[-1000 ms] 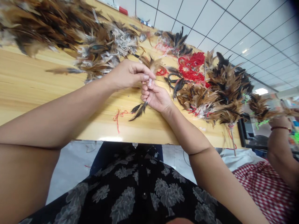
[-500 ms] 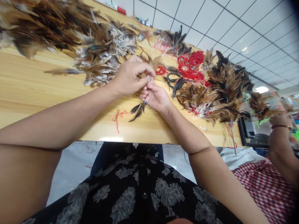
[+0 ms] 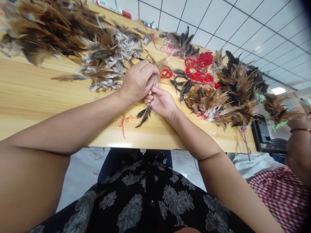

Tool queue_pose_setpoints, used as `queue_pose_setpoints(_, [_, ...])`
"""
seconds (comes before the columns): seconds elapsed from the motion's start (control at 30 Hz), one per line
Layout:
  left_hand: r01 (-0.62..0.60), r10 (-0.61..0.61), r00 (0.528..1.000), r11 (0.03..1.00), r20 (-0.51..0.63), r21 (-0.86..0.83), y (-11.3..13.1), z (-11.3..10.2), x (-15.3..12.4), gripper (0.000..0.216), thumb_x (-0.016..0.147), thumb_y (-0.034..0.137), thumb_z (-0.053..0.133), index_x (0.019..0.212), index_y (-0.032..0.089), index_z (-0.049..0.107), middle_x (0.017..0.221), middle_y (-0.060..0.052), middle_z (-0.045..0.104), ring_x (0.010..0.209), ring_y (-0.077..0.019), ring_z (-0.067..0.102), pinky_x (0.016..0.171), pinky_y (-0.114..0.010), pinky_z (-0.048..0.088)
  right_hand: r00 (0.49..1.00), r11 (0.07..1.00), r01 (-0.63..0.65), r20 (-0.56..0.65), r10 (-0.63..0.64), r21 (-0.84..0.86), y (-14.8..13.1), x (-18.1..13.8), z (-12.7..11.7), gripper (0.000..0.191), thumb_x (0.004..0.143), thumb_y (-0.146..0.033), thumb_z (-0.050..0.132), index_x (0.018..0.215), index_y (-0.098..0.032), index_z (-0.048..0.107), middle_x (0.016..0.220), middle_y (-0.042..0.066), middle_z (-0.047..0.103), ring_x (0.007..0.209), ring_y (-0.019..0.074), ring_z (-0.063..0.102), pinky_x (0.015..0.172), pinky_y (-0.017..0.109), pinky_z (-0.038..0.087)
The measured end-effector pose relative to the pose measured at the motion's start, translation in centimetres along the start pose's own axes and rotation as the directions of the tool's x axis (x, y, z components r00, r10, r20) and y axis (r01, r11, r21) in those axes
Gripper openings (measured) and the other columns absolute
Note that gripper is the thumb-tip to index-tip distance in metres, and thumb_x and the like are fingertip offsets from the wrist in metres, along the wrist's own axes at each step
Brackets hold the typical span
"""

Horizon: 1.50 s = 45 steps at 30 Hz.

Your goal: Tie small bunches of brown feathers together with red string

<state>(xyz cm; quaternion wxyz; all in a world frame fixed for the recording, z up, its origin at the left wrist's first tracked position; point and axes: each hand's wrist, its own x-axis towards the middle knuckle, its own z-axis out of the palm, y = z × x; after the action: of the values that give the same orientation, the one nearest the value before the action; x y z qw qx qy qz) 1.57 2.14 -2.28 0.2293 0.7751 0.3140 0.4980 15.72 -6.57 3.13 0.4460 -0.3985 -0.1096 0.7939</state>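
On the wood table (image 3: 36,100), the right hand (image 3: 162,102) pinches a pale strip (image 3: 155,81) at centre, a dark feather (image 3: 145,116) just nearer; the left hand's (image 3: 139,81) grip I cannot tell. The far-left marker's (image 3: 110,7) lettering is unreadable.

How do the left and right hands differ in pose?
The left hand shows its back; the right hand shows its palm. The left hand sits higher in the view; the right hand sits lower, with dark feathers poking out below its curled fingers. Both are bare, their fingertips close together.
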Motion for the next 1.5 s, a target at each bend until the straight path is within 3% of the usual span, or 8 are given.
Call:
queue_pose_setpoints(0.23, [-0.06, 0.061, 0.997, 0.998, -0.043, 0.033, 0.0, 0.7, -0.4, 0.025, 0.107, 0.05, 0.082, 0.098, 0.031, 0.068, 0.101, -0.006, 0.076, 0.103, -0.03, 0.07, 0.1, -0.047, 0.06, 1.0, 1.0, 0.006, -0.019, -0.006, 0.019, 0.1, -0.3, 0.4, 0.05, 0.127, -0.024, 0.043, 0.076, -0.021, 0.043, 0.063, -0.007, 0.048, 0.054, 0.0077, 0.039, 0.056, 0.016, 0.039])
queue_pose_setpoints(0.37, [0.002, 0.003, 0.997, 0.998, -0.08, 0.058, 1.3, 0.7, -0.6, 0.024, 0.111, 0.049, 0.079, 0.104, 0.028, 0.069, 0.105, -0.005, 0.076, 0.1, -0.0255, 0.068, 0.097, -0.045, 0.058, 1.0, 1.0, 0.011, -0.004, -0.011, 0.024, 0.2, -0.3, 0.3, 0.049, 0.125, -0.022, 0.046, 0.076, -0.022, 0.042, 0.065, -0.006, 0.048, 0.055, 0.0082, 0.038, 0.056, 0.015, 0.039])
queue_pose_setpoints(0.57, [0.113, -0.109, 0.987, 0.993, -0.118, 0.025, 1.7, 0.8, -0.9, 0.028, 0.11, 0.053, 0.08, 0.1, 0.03, 0.066, 0.104, -0.006, 0.076, 0.102, -0.0292, 0.069, 0.102, -0.049, 0.057, 1.0, 1.0, 0.011, -0.007, -0.01, 0.012, 0.3, -0.2, 0.3, 0.048, 0.123, -0.024, 0.053, 0.076, -0.022, 0.042, 0.067, -0.006, 0.047, 0.056, 0.0085, 0.038, 0.056, 0.015, 0.039])
queue_pose_setpoints(0.8, [0.119, -0.119, 0.993, 0.993, -0.003, 0.008, 2.7, 0.6, -1.0, 0.023, 0.108, 0.051, 0.074, 0.101, 0.03, 0.069, 0.102, -0.001, 0.081, 0.104, -0.0249, 0.068, 0.103, -0.047, 0.057, 1.0, 0.999, 0.014, 0.001, -0.014, 0.044, 0.4, 0.1, 0.2, 0.048, 0.124, -0.018, 0.041, 0.076, -0.022, 0.042, 0.062, -0.006, 0.045, 0.054, 0.0089, 0.038, 0.055, 0.017, 0.038])
queue_pose_setpoints(0.9, [0.162, -0.161, 0.987, 0.986, 0.015, -0.033, 3.5, 0.4, -1.0, 0.02, 0.107, 0.048, 0.071, 0.098, 0.03, 0.069, 0.099, -0.002, 0.08, 0.094, -0.0231, 0.07, 0.093, -0.045, 0.058, 1.0, 0.998, 0.018, 0.011, -0.019, 0.062, 0.4, 0.2, 0.1, 0.045, 0.123, -0.017, 0.042, 0.078, -0.022, 0.042, 0.064, -0.006, 0.047, 0.055, 0.0095, 0.039, 0.054, 0.017, 0.038])
queue_pose_setpoints(1.03, [0.286, -0.279, 0.958, 0.944, 0.064, -0.163, 2.6, 0.6, -1.1, 0.033, 0.105, 0.059, 0.077, 0.102, 0.029, 0.066, 0.091, 0.0, 0.076, 0.083, -0.0206, 0.069, 0.078, -0.042, 0.054, 1.0, 0.998, 0.021, -0.003, -0.021, 0.065, 0.4, 0.2, 0.1, 0.042, 0.123, -0.024, 0.05, 0.081, -0.024, 0.042, 0.067, -0.006, 0.046, 0.056, 0.0104, 0.038, 0.054, 0.017, 0.039])
queue_pose_setpoints(1.23, [0.357, -0.311, 0.923, 0.912, 0.226, -0.201, 0.7, 0.9, -1.7, 0.053, 0.113, 0.078, 0.071, 0.12, 0.027, 0.062, 0.082, 0.003, 0.066, 0.11, -0.0208, 0.069, 0.088, -0.041, 0.052, 0.999, 0.997, 0.032, -0.016, -0.031, 0.065, 0.3, 0.2, 0.2, 0.044, 0.125, -0.028, 0.047, 0.082, -0.024, 0.039, 0.068, -0.006, 0.046, 0.057, 0.0102, 0.037, 0.055, 0.017, 0.04])
queue_pose_setpoints(1.5, [0.405, -0.389, 0.914, 0.854, 0.115, -0.326, 0.3, 1.5, -1.3, 0.06, 0.095, 0.083, 0.088, 0.108, 0.031, 0.06, 0.078, 0.004, 0.063, 0.09, -0.02, 0.063, 0.076, -0.043, 0.05, 0.997, 0.996, 0.061, -0.034, -0.063, -0.069, 0.7, 0.3, 0.4, 0.042, 0.124, -0.038, 0.056, 0.085, -0.024, 0.046, 0.069, -0.007, 0.048, 0.058, 0.0091, 0.039, 0.056, 0.018, 0.037])
